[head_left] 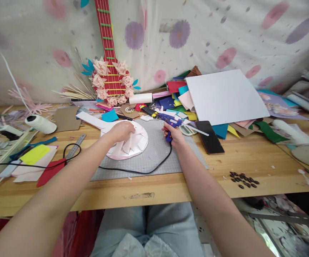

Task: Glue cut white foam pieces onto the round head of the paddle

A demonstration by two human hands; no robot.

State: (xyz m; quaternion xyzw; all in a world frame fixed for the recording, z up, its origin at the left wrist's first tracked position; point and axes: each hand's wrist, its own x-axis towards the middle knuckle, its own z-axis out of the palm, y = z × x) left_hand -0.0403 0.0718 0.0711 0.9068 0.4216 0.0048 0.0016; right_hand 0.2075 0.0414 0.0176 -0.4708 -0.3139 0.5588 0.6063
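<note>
A round white paper piece with folded pale-pink petals fanned over it lies on the grey cutting mat, right under the left hand, which presses down on the folds with fingers curled over them; whether it pinches a petal or only rests on top is hard to tell from here. A long white strip runs from the round piece away to the left of that hand. Just to the right, the right hand is clenched around the handle of a blue glue gun, nozzle pointing toward the left hand, and its black cord loops across the mat in front of both hands. Just right of the right hand lies a black phone, and beyond it a white sheet rests on a heap of coloured felt scraps. Left of the left hand are a metal ruler and a spool of white thread. Near the tabletop edge, right of the right forearm, sits a cluster of dark beads.
</note>
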